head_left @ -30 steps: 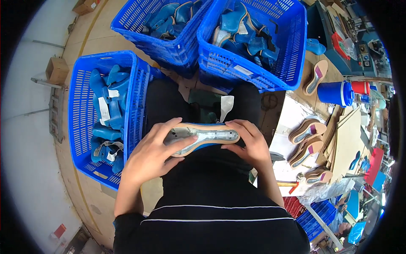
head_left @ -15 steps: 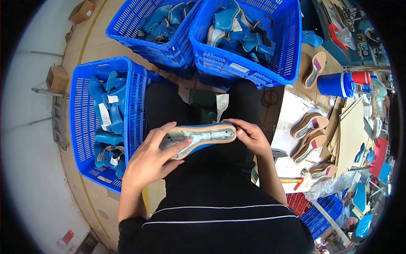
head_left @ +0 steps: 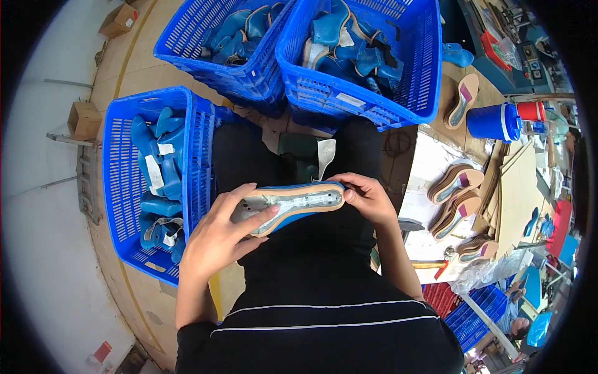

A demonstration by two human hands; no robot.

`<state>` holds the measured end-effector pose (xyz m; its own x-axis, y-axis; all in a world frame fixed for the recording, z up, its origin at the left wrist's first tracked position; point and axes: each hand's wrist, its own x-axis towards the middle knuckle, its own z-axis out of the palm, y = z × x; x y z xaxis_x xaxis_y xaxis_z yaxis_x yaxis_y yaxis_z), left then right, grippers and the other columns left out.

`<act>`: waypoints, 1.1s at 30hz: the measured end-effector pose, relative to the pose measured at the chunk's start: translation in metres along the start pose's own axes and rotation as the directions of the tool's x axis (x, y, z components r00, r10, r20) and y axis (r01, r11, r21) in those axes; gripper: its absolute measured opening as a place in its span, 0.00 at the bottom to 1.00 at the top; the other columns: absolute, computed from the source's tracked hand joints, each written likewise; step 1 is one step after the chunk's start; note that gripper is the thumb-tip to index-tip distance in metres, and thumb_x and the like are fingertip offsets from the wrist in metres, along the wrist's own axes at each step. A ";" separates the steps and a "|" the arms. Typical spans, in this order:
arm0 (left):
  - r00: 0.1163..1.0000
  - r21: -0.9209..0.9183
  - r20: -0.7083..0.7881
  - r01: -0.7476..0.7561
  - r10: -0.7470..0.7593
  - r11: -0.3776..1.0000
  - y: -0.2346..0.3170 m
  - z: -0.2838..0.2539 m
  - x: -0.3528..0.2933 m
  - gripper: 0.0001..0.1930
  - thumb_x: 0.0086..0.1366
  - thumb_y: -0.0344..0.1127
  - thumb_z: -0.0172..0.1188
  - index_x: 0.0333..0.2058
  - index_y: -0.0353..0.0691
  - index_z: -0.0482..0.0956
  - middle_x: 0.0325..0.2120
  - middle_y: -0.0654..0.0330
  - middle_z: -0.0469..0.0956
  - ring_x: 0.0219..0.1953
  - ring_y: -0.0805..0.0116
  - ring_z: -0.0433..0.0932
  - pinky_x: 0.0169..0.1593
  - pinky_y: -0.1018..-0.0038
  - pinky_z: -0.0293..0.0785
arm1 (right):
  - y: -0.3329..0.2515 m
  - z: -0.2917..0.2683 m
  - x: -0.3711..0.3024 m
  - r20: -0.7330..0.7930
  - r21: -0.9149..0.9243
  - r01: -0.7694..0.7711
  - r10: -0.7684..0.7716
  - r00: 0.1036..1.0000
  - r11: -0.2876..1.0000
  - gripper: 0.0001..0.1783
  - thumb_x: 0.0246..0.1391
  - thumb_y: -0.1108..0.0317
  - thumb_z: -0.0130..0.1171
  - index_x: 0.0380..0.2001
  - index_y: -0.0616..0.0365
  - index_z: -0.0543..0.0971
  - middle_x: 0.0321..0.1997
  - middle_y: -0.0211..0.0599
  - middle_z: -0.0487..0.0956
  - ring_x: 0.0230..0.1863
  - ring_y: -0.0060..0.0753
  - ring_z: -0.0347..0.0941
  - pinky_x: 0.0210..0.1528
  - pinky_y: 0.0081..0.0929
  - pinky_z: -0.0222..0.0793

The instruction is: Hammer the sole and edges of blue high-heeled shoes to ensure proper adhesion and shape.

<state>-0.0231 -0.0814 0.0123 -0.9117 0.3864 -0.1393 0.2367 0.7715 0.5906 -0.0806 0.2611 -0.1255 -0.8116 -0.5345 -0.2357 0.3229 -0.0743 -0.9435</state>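
Note:
A blue shoe last (head_left: 288,220) lies across my lap with its sole side up. On that side sits a tan-edged insole (head_left: 305,199) with a grey, metallic-looking middle strip. My left hand (head_left: 223,235) wraps the wide toe end, its index finger resting on the insole. At the narrow heel end, my right hand (head_left: 369,198) pinches the last between thumb and fingers. Just beyond the last, a pale spoon-shaped piece (head_left: 326,153) sticks up between my knees; its lower end is hidden.
Blue crates (head_left: 190,181) holding more lasts stand at left and ahead. On the right-hand worktable (head_left: 416,177) are stacked insoles (head_left: 456,215), a hammer (head_left: 430,264), cardboard sheets (head_left: 519,187) and a blue bucket (head_left: 488,124). A person (head_left: 518,325) is far off at lower right.
The last has shifted very slightly left in the picture, together with both hands. Both grips look the same.

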 end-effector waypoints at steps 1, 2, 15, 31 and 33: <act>1.000 -0.001 0.000 0.001 -0.001 1.000 0.000 0.000 0.000 0.38 0.47 0.32 0.85 0.59 0.65 0.88 0.69 0.55 0.70 0.64 0.46 0.78 0.62 0.54 0.84 | 0.000 0.001 0.000 0.001 0.000 -0.001 0.001 1.000 1.000 0.35 0.68 0.45 0.68 0.61 0.68 0.82 0.57 0.41 0.86 0.57 0.32 0.82 0.63 0.32 0.77; 1.000 0.011 0.004 0.003 -0.003 1.000 0.001 0.000 0.000 0.38 0.47 0.33 0.85 0.59 0.65 0.88 0.69 0.55 0.70 0.64 0.46 0.78 0.62 0.54 0.84 | 0.001 0.001 -0.001 -0.003 0.013 -0.001 0.001 1.000 1.000 0.35 0.68 0.45 0.68 0.61 0.68 0.82 0.57 0.41 0.86 0.57 0.32 0.82 0.63 0.32 0.77; 0.998 0.018 -0.023 -0.059 0.059 0.998 -0.002 0.000 0.002 0.39 0.48 0.33 0.84 0.61 0.67 0.86 0.69 0.55 0.70 0.57 0.49 0.80 0.55 0.57 0.87 | 0.006 0.000 0.002 0.009 0.055 0.010 -0.011 1.000 0.998 0.33 0.67 0.46 0.69 0.61 0.65 0.83 0.57 0.42 0.86 0.57 0.33 0.82 0.62 0.34 0.77; 0.998 0.065 0.008 -0.069 0.068 0.996 -0.004 0.002 -0.001 0.38 0.47 0.36 0.86 0.60 0.65 0.86 0.68 0.51 0.71 0.61 0.45 0.80 0.58 0.56 0.86 | 0.010 -0.005 0.008 0.038 0.070 0.021 -0.023 0.999 0.997 0.36 0.66 0.43 0.69 0.57 0.69 0.84 0.54 0.41 0.86 0.55 0.32 0.82 0.61 0.31 0.77; 0.994 0.079 -0.019 -0.108 0.110 0.991 -0.005 0.002 0.000 0.37 0.52 0.36 0.84 0.61 0.68 0.85 0.67 0.53 0.71 0.55 0.49 0.82 0.52 0.59 0.88 | 0.015 -0.005 0.008 0.052 0.114 0.028 -0.035 0.998 0.993 0.37 0.65 0.42 0.70 0.59 0.69 0.83 0.56 0.43 0.85 0.57 0.32 0.81 0.62 0.31 0.75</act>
<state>-0.0239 -0.0837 0.0077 -0.8863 0.4593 -0.0588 0.3596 0.7627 0.5376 -0.0850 0.2602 -0.1426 -0.7960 -0.5745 -0.1906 0.3530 -0.1847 -0.9172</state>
